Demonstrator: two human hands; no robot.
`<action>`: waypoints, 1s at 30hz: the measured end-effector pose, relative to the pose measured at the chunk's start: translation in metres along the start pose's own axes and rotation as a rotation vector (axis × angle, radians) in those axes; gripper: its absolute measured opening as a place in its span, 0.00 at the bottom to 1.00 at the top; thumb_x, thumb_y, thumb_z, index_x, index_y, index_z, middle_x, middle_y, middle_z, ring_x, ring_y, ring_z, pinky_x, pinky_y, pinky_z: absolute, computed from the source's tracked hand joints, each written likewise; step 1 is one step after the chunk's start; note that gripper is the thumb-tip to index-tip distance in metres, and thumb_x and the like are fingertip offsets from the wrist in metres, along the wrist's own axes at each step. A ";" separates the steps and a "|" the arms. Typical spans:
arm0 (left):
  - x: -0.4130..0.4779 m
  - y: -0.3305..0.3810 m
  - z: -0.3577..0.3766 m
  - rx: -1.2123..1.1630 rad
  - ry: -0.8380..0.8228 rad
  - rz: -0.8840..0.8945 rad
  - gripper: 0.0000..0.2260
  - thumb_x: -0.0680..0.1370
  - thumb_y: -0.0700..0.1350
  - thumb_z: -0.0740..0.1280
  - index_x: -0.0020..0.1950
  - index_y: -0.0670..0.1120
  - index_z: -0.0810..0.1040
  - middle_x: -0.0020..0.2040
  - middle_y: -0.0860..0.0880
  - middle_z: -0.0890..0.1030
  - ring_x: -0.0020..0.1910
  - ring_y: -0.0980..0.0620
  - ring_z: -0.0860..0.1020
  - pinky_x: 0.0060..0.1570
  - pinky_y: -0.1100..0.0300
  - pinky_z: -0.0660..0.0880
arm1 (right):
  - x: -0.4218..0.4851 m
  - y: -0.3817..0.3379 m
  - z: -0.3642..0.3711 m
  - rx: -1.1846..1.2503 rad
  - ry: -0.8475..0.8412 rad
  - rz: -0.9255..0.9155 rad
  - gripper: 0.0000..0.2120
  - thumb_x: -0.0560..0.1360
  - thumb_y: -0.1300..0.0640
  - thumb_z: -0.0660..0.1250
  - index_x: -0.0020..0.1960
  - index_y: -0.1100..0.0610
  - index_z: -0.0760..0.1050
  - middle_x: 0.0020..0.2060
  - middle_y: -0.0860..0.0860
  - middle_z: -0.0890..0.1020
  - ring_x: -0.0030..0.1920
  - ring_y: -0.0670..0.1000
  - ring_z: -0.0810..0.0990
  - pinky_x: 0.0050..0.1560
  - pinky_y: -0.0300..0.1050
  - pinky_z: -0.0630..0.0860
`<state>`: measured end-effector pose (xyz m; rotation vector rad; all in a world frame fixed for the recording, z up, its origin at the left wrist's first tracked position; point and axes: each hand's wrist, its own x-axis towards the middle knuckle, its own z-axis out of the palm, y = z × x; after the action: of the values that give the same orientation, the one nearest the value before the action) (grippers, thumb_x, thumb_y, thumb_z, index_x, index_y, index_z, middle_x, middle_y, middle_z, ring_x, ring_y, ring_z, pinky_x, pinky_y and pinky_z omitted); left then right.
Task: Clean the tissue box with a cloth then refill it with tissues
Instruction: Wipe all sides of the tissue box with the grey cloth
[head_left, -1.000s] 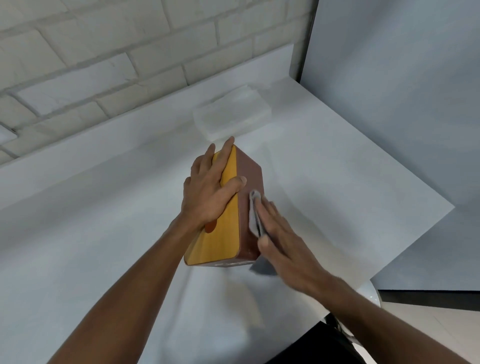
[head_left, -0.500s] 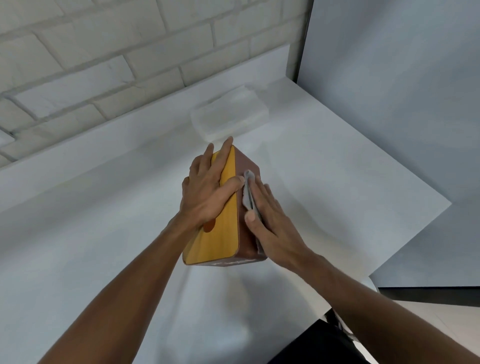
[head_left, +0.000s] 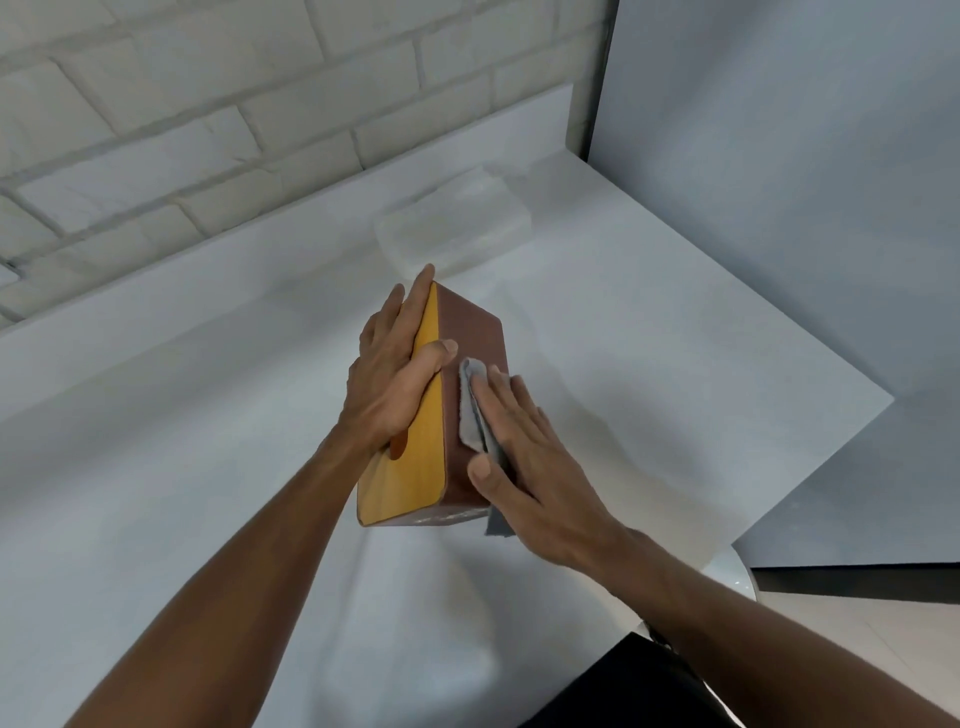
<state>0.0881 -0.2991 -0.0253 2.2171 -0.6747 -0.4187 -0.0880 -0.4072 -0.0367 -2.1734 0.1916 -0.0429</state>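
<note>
Tabletop (head_left: 649, 364): white and smooth, so low friction under anything stood on it.

Tissue box (head_left: 470, 332): mid-tabletop, tipped up on a long edge. The yellow slot face points left and a brown side points up and right. Can't tell if the lower edge actually bears on the tabletop. It looks rigid, wood or wood-look with rounded corners. My read is that it's light while empty, so it will skate or tip under wiping pressure unless braced. Best hold is across the flat faces or hooked over an edge, not through the slot.

Pack of tissues (head_left: 452, 228): behind the box near the wall, clear of both hands. It looks soft and crushable, so take it by the long sides.

Left grip (head_left: 395, 379): fingers lie flat along the yellow face, thumb hooked over the edge onto the brown side. It is bracing the box.

Right grip (head_left: 535, 467): fingers are straight and it clasps nothing. It presses the cloth (head_left: 470, 405) flat on the brown side.

The cloth is grey, folded and limp, so it needs palm pressure to stay put.
</note>
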 end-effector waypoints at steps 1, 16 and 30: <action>0.000 -0.001 -0.001 -0.018 0.006 -0.002 0.37 0.71 0.68 0.53 0.80 0.74 0.46 0.86 0.55 0.52 0.84 0.49 0.52 0.76 0.31 0.57 | -0.005 -0.002 0.002 -0.010 -0.002 -0.012 0.41 0.74 0.24 0.39 0.81 0.44 0.39 0.81 0.40 0.42 0.79 0.43 0.36 0.80 0.57 0.49; 0.003 -0.011 -0.005 -0.171 0.038 0.029 0.38 0.71 0.64 0.57 0.82 0.69 0.53 0.84 0.55 0.60 0.81 0.48 0.59 0.77 0.34 0.57 | -0.044 0.013 -0.002 -0.115 -0.120 0.039 0.37 0.74 0.24 0.36 0.79 0.37 0.36 0.77 0.31 0.39 0.78 0.37 0.37 0.81 0.51 0.46; -0.001 -0.012 -0.008 -0.297 0.055 0.032 0.36 0.72 0.61 0.61 0.81 0.69 0.58 0.80 0.58 0.66 0.78 0.53 0.65 0.77 0.39 0.63 | -0.052 -0.014 0.020 -0.329 -0.057 -0.148 0.43 0.76 0.26 0.39 0.82 0.50 0.42 0.81 0.44 0.42 0.80 0.48 0.37 0.79 0.61 0.49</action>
<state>0.0951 -0.2878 -0.0290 1.9284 -0.5772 -0.4113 -0.1357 -0.3753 -0.0347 -2.5105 0.0037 -0.0353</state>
